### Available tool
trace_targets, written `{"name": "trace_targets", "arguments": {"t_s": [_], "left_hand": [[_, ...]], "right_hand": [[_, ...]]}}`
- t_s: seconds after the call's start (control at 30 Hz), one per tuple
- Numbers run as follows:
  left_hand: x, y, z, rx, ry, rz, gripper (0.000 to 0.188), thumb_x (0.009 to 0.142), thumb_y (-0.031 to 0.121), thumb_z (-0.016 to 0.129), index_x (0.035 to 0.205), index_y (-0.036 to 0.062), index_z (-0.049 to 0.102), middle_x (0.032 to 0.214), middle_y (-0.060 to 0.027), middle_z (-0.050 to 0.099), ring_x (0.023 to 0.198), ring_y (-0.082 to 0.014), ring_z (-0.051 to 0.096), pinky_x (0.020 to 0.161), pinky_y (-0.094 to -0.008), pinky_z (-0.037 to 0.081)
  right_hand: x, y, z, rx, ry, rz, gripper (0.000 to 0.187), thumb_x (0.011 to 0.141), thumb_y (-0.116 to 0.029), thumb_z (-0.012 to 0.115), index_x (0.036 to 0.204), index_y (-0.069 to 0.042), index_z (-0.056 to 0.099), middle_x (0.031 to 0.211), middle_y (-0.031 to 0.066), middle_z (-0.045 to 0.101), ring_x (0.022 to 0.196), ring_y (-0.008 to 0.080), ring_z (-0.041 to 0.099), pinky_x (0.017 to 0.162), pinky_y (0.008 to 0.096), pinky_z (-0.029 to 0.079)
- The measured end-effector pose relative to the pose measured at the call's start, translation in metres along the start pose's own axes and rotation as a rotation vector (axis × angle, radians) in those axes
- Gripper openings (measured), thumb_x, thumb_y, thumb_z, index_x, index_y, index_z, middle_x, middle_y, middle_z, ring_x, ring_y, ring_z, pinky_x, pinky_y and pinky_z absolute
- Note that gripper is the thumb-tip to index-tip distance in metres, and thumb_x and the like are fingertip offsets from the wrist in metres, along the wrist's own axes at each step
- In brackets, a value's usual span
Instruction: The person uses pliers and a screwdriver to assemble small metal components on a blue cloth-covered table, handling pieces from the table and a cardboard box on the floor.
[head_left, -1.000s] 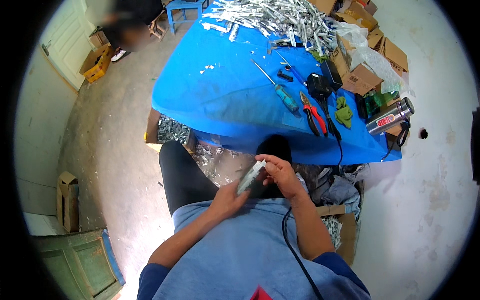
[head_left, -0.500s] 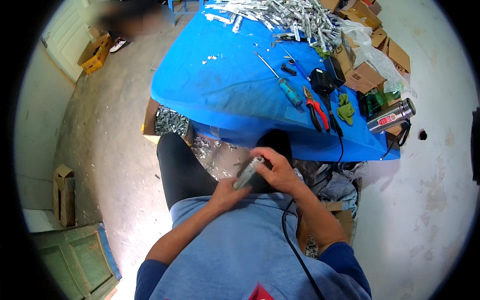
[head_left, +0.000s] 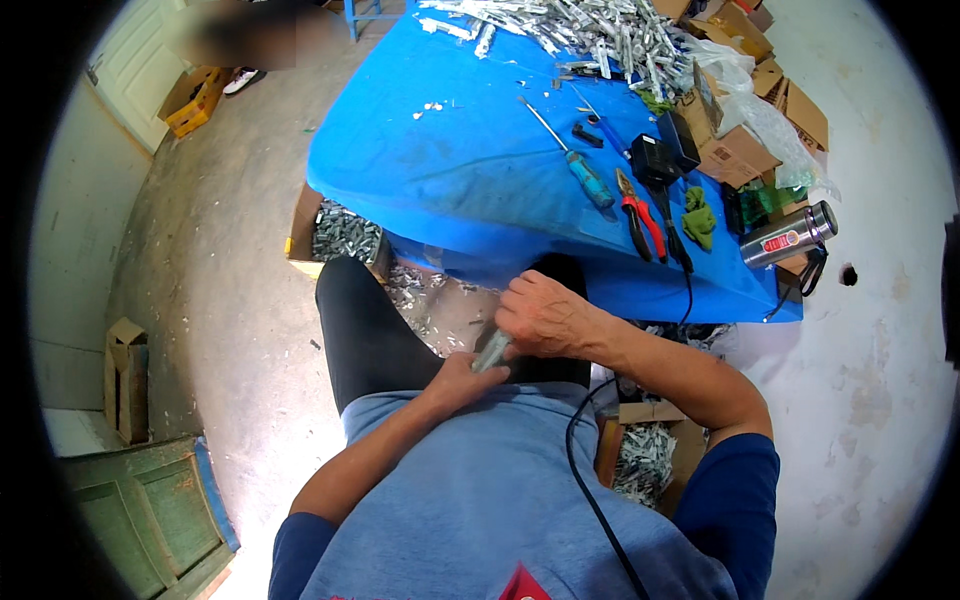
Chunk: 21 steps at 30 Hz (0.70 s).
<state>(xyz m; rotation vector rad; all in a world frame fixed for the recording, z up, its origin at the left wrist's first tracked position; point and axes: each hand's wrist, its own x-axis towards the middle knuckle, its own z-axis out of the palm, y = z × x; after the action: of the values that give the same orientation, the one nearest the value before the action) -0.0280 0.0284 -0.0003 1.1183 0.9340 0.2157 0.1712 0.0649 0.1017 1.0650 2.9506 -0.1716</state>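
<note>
Above my lap, my left hand (head_left: 460,380) is closed round the lower end of a short, slim grey-white piece (head_left: 491,352), held at a tilt. My right hand (head_left: 545,315) is curled into a fist at the piece's upper end, back of the hand upward. Its fingers hide that end and whatever they grip. On the blue-covered table (head_left: 430,170) ahead lies a large heap of similar pale, slim pieces (head_left: 610,35).
On the table's right are a teal-handled screwdriver (head_left: 588,180), red-handled pliers (head_left: 643,225), a black adapter (head_left: 655,160), a green cloth (head_left: 698,218) and a steel flask (head_left: 790,235). A box of grey parts (head_left: 345,235) stands beside my left knee. A black cable (head_left: 590,480) crosses my shirt.
My right hand has turned over from a loose, spread hold to a fist at the piece's upper end. My right elbow has swung outward. The left hand still holds the piece.
</note>
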Motion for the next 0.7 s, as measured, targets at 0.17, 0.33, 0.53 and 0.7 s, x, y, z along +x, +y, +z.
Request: {"name": "trace_targets", "arguments": {"t_s": [0.17,0.33,0.53,0.7], "left_hand": [[-0.005,0.01,0.001,0.025,-0.037,-0.014,0.029,0.082,0.033,0.072,0.082,0.0058,0.064,0.061,0.0039,0.05,0.05,-0.0051,0.042,0.045,-0.0224,0.031],[-0.002,0.001,0.0,-0.021,-0.056,-0.002,0.026,0.081,0.031,0.071,0.084,0.0059,0.063,0.062,0.0034,0.051,0.05,-0.005,0.043,0.045,-0.0223,0.031],[0.0,0.0,-0.002,-0.065,-0.048,-0.015,0.023,0.08,0.028,0.071,0.083,0.0073,0.061,0.061,0.0028,0.051,0.049,-0.0056,0.043,0.044,-0.023,0.031],[-0.002,-0.002,-0.007,-0.088,-0.073,-0.04,0.021,0.079,0.026,0.071,0.081,0.0078,0.061,0.06,0.0031,0.05,0.048,-0.0063,0.043,0.044,-0.023,0.031]], "right_hand": [[-0.004,-0.002,0.003,0.176,-0.069,0.014,0.041,0.064,-0.035,0.078,0.08,-0.004,0.057,0.084,0.0077,0.058,0.084,0.0255,0.058,0.078,0.0361,0.045],[0.003,-0.008,0.0,0.131,-0.094,0.052,0.039,0.066,-0.033,0.078,0.081,-0.002,0.061,0.092,0.013,0.061,0.09,0.028,0.06,0.078,0.037,0.048],[0.013,-0.005,0.003,0.128,0.044,-0.062,0.039,0.073,-0.034,0.074,0.086,-0.001,0.058,0.079,0.0149,0.063,0.077,0.033,0.064,0.069,0.041,0.051],[0.006,-0.009,0.02,0.238,-0.176,0.068,0.045,0.08,-0.041,0.069,0.1,-0.003,0.054,0.075,0.0117,0.06,0.067,0.0312,0.061,0.059,0.0388,0.047]]}}
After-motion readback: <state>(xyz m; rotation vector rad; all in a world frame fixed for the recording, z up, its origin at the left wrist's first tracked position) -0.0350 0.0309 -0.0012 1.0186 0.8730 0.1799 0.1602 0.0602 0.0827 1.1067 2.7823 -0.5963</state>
